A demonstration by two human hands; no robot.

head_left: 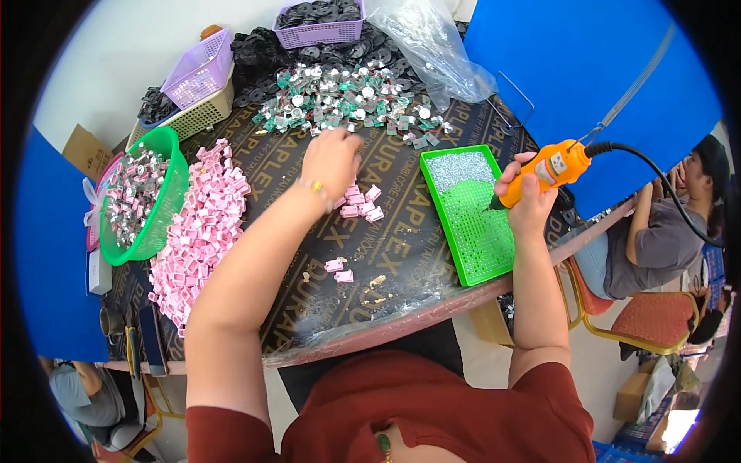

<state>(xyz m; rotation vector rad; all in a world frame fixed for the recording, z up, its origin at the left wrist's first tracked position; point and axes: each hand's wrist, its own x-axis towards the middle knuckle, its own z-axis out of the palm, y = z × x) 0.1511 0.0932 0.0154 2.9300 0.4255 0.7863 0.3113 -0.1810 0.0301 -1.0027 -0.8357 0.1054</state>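
Note:
My left hand [330, 163] reaches over the table with bent fingers slightly apart, at the near edge of a heap of small clear-and-green parts [340, 96] with white discs and thin wires. I see nothing held in it, though the fingertips are partly hidden. Just below it lies a small group of pink plastic housings [360, 204]. My right hand [529, 197] is wrapped around an orange electric screwdriver [552, 166], whose dark tip points down-left over a green perforated tray [448, 239]. Small silvery screws [463, 168] cover the tray's far end.
A large pile of pink housings [202, 239] lies left, beside a tilted green basket [171, 201] of assembled pieces. Purple baskets [320, 32], black discs and a clear plastic bag [432, 46] stand behind. The screwdriver hangs from a spring [637, 77] with a black cable. Another person [656, 231] sits right.

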